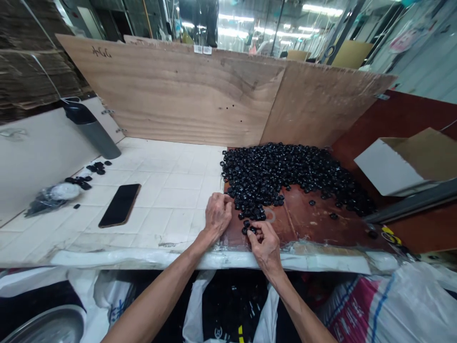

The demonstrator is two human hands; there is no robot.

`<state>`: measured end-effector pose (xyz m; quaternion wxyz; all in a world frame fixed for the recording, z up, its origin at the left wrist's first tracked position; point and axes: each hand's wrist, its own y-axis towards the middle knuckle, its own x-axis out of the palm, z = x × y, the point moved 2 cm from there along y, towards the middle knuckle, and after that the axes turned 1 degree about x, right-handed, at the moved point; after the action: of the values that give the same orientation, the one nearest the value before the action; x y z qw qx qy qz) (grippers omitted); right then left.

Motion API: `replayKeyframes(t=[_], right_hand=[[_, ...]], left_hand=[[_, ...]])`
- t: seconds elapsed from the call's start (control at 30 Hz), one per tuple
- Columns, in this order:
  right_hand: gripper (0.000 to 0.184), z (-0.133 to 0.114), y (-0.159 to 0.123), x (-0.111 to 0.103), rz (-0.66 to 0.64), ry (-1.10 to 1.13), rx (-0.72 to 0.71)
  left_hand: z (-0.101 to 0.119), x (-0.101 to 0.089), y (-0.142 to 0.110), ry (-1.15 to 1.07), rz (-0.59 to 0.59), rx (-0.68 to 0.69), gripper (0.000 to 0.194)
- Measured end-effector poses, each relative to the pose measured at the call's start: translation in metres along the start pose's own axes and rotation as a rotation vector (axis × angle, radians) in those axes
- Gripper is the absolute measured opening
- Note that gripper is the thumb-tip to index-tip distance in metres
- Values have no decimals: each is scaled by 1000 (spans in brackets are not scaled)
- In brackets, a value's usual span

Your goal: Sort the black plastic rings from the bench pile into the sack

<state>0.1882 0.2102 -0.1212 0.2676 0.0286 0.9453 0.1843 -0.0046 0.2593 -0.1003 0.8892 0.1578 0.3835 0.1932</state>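
A big heap of small black round parts (pixel 282 174) covers the reddish-brown part of the bench. My left hand (pixel 217 215) rests at the heap's near left edge, fingers curled, touching the parts there; whether it holds one I cannot make out. My right hand (pixel 264 243) is near the bench's front edge, its fingertips pinched on a small black part (pixel 252 230) beside a few loose ones.
A black phone (pixel 120 205) lies on the white tiled area at left. Beyond it are a grey bottle (pixel 93 128), a few stray black parts (pixel 89 174) and a plastic bag (pixel 53 196). Plywood boards (pixel 185 95) wall the back. Sacks (pixel 389 305) hang below the front edge; a cardboard box (pixel 407 159) stands right.
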Motion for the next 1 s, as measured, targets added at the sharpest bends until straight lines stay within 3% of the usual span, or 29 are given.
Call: replayKeyframes(t=[0.23, 0.43, 0.67, 0.8, 0.9, 1.0], right_hand=[[11, 2, -5, 6, -28, -16, -60], [11, -6, -12, 8, -4, 3, -95], [9, -12, -24, 12, 21, 41, -102], [10, -12, -29, 12, 6, 56, -65], [9, -9, -30, 10, -43, 47, -19], [9, -6, -28, 9, -74, 40, 4]], left_hand=[[-64, 2, 64, 41, -8, -23, 30], [-95, 17, 122, 31, -69, -9, 40], [-98, 42, 186, -5, -117, 29, 46], [-92, 50, 215, -29, -170, 49, 41], [-88, 51, 216, -26, -218, 57, 32], [-83, 44, 193, -1, -222, 48, 33]])
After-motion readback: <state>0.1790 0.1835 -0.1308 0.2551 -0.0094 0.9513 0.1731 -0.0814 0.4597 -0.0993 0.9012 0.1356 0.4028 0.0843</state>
